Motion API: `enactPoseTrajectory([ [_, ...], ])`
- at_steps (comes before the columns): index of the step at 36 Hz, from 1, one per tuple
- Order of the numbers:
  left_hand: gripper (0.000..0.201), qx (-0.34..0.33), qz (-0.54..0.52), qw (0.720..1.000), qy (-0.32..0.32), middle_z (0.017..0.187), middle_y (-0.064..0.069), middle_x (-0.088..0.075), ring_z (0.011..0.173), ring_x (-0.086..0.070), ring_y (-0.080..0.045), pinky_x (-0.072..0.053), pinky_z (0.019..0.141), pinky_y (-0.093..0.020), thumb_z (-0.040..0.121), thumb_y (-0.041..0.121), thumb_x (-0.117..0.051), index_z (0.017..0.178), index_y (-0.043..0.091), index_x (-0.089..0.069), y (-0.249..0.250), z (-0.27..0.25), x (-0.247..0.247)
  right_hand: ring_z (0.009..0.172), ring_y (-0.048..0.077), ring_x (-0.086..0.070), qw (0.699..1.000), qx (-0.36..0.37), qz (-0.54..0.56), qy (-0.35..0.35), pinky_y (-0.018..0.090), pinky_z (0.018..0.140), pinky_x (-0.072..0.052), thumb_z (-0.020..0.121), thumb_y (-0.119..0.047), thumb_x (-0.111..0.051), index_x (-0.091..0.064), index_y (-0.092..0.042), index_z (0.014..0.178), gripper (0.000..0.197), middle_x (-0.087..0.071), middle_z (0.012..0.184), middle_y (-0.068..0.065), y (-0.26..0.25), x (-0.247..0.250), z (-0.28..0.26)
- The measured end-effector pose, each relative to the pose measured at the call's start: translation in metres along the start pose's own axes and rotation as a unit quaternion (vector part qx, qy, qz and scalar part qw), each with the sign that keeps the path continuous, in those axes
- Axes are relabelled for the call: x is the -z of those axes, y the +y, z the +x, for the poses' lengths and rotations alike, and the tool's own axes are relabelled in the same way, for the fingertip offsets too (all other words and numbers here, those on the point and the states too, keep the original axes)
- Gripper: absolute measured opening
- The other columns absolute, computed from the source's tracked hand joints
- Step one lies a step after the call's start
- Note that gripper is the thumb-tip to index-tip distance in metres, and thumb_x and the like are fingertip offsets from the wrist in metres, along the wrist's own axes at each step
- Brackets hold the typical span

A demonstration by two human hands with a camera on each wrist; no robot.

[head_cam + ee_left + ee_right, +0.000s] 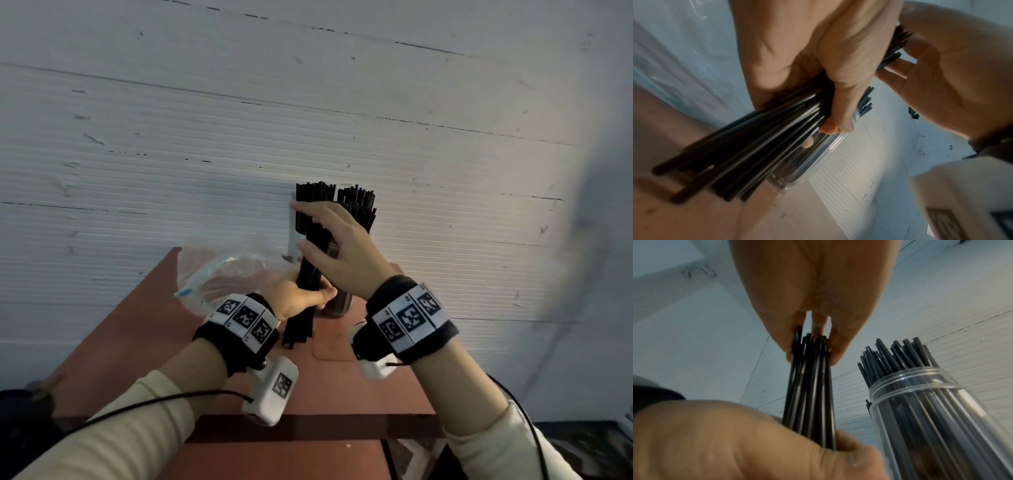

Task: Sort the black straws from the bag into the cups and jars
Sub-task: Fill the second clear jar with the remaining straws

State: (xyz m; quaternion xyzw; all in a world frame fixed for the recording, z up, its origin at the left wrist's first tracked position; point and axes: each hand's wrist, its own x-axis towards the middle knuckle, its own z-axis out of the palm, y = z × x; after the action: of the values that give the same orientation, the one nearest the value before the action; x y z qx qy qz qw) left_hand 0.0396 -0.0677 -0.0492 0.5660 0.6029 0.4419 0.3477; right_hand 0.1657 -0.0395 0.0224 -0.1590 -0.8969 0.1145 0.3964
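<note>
Both hands (301, 298) (337, 246) grip one straw bundle (308, 274).

I wear cream sleeves (113, 442); black wristbands (409, 320) with checkered tags; white camera boxes (270, 390); black cables (164, 399).

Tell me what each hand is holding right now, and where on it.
Both hold one bundle of black straws. The left hand grips it round the lower middle; the right hand pinches its top ends, fingers on the tips.
</note>
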Motion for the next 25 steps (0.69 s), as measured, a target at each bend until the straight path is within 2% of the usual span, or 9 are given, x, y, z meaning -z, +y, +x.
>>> enactPoseTrajectory([
  [3, 0.025, 0.008, 0.008, 1.0, -0.003, 0.102, -0.018, -0.072, 0.077, -0.058, -0.002, -0.036, 0.057, 0.003, 0.089, 0.027, -0.069, 0.067, 0.018, -0.063, 0.001, 0.002, 0.0, 0.121, 0.011, -0.05, 1.0, 0.002, -0.025, 0.013, 0.031, 0.105, -0.04, 0.095, -0.019, -0.055, -0.064, -0.02, 0.119, 0.026, -0.055, 0.128, -0.002, 0.005, -0.005, 0.004],
  [6, 0.021, 0.034, 0.007, 0.999, -0.018, 0.1, -0.012, -0.072, 0.082, -0.061, -0.006, -0.041, 0.072, -0.009, 0.087, 0.034, -0.07, 0.079, 0.014, -0.068, 0.0, 0.003, 0.002, 0.113, 0.008, -0.055, 1.0, -0.002, -0.025, 0.006, 0.018, 0.1, -0.039, 0.093, -0.013, -0.056, -0.067, -0.013, 0.108, 0.019, -0.061, 0.119, -0.001, 0.008, -0.01, 0.002],
  [9, 0.046, 0.081, 0.025, 0.995, -0.057, 0.107, -0.008, -0.07, 0.103, -0.063, -0.017, -0.046, 0.098, -0.031, 0.083, 0.051, -0.069, 0.096, 0.008, -0.072, -0.003, 0.008, 0.0, 0.112, 0.004, -0.052, 1.0, -0.001, -0.024, 0.009, 0.005, 0.097, -0.033, 0.092, -0.014, -0.058, -0.063, -0.012, 0.117, 0.026, -0.059, 0.122, -0.002, 0.007, -0.012, 0.001],
  [12, 0.055, 0.118, 0.047, 0.991, -0.042, 0.102, -0.002, -0.068, 0.104, -0.057, -0.015, -0.036, 0.095, -0.028, 0.087, 0.062, -0.055, 0.081, 0.009, -0.067, -0.007, 0.01, -0.003, 0.121, 0.0, -0.042, 1.0, -0.011, -0.008, 0.019, 0.001, 0.095, -0.03, 0.091, -0.021, -0.062, -0.048, -0.015, 0.136, 0.047, -0.046, 0.137, -0.001, 0.002, -0.008, -0.001],
  [15, 0.046, 0.013, 0.027, 0.999, 0.016, 0.076, 0.0, -0.07, 0.092, -0.068, -0.019, -0.043, 0.101, -0.039, 0.091, 0.049, -0.057, 0.06, 0.014, -0.06, -0.005, 0.007, -0.002, 0.128, 0.006, -0.035, 0.997, -0.061, 0.026, 0.046, 0.012, 0.105, -0.032, 0.084, -0.037, -0.069, -0.024, -0.021, 0.148, 0.08, -0.03, 0.145, -0.002, -0.003, -0.001, -0.006],
  [18, 0.035, -0.088, 0.019, 0.996, -0.006, 0.057, 0.01, -0.058, 0.061, -0.063, -0.001, -0.051, 0.073, -0.022, 0.095, 0.018, -0.057, 0.06, 0.019, -0.051, 0.011, -0.006, 0.005, 0.124, 0.009, -0.036, 0.989, -0.143, 0.021, 0.012, 0.029, 0.104, -0.039, 0.071, -0.053, -0.075, -0.018, -0.03, 0.147, 0.099, -0.029, 0.135, -0.007, -0.005, 0.009, -0.01],
  [21, 0.024, -0.131, 0.073, 0.985, -0.09, 0.061, 0.012, -0.059, 0.058, -0.059, 0.005, -0.048, 0.059, -0.012, 0.093, 0.011, -0.061, 0.071, 0.022, -0.056, 0.026, -0.018, 0.009, 0.116, 0.01, -0.039, 0.987, -0.143, 0.017, -0.064, 0.024, 0.099, -0.042, 0.07, -0.044, -0.081, -0.042, -0.025, 0.135, 0.079, -0.039, 0.119, -0.009, -0.003, 0.011, -0.014],
  [23, 0.013, -0.147, 0.077, 0.975, -0.146, 0.085, -0.007, -0.067, 0.083, -0.066, -0.011, -0.056, 0.079, -0.028, 0.085, 0.024, -0.069, 0.088, 0.014, -0.06, 0.031, -0.024, 0.01, 0.103, 0.006, -0.051, 0.989, -0.114, 0.026, -0.095, 0.02, 0.087, -0.046, 0.073, -0.034, -0.081, -0.06, -0.021, 0.116, 0.049, -0.051, 0.104, -0.015, -0.002, 0.009, -0.016],
  [25, 0.046, -0.16, 0.07, 0.974, -0.146, 0.103, -0.02, -0.065, 0.097, -0.063, -0.025, -0.052, 0.093, -0.04, 0.067, 0.048, -0.066, 0.099, 0.017, -0.056, 0.028, -0.022, 0.009, 0.085, 0.003, -0.061, 0.988, -0.105, 0.05, -0.1, 0.026, 0.078, -0.052, 0.077, -0.027, -0.078, -0.069, -0.02, 0.096, 0.022, -0.064, 0.089, -0.013, 0.0, 0.005, -0.017],
])
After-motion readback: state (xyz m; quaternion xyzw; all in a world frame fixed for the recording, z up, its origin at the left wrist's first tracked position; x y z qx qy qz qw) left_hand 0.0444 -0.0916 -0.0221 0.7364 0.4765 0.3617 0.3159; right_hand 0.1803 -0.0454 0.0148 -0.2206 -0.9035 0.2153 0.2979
